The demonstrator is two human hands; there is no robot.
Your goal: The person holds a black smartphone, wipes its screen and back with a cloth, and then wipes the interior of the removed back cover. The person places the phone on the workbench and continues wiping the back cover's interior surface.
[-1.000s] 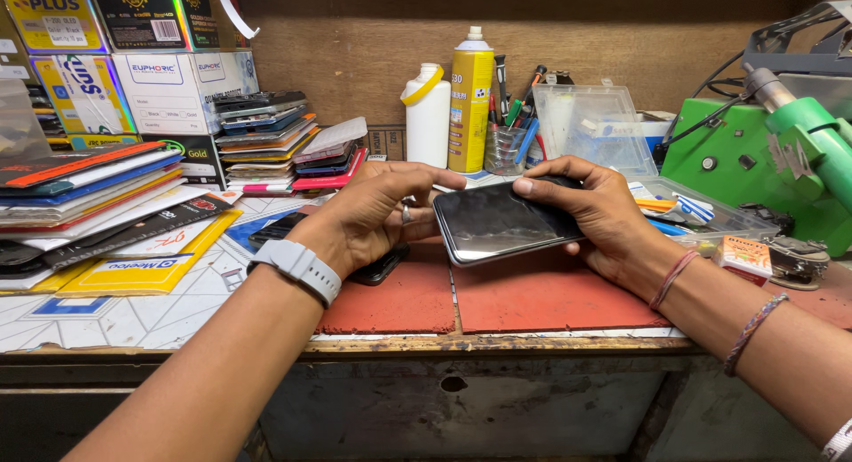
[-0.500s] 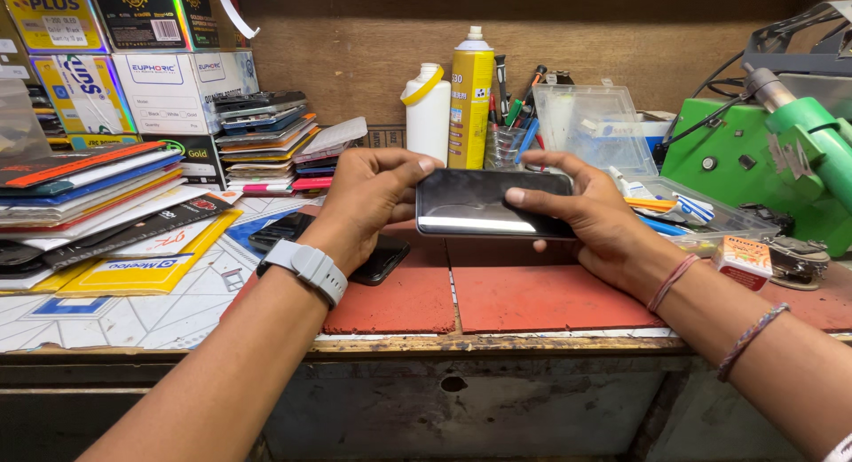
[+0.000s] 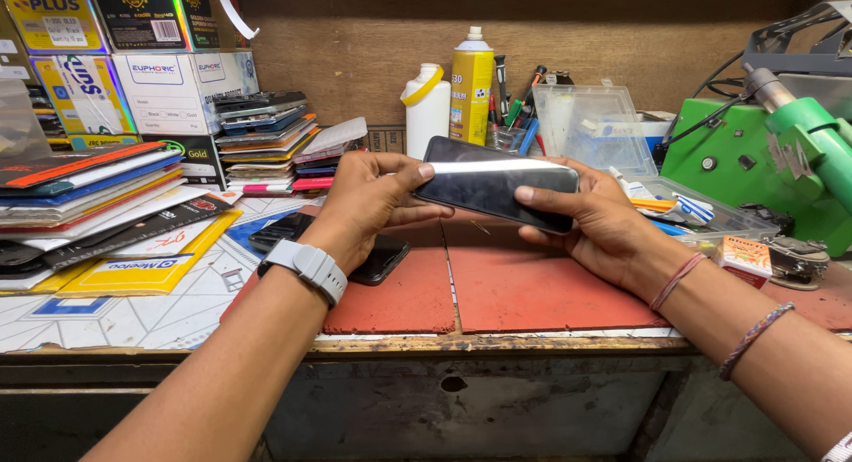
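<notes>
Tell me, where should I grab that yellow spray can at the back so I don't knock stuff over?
Probably grip the yellow spray can around its upper body, coming from above. It stands upright, with a white bottle close on one side and a cup of tools on the other, so the sides are crowded. The front is also blocked by the phone.

The left hand (image 3: 368, 200) covers the near end of the phone (image 3: 497, 185), and the right hand (image 3: 595, 222) hides its far lower corner. A second dark phone (image 3: 386, 258) on the bench (image 3: 497, 342) lies partly under the left wrist. The green machine (image 3: 772, 173) is cut off by the right edge. Tools in the cup (image 3: 510, 134) are too small to tell apart.
</notes>
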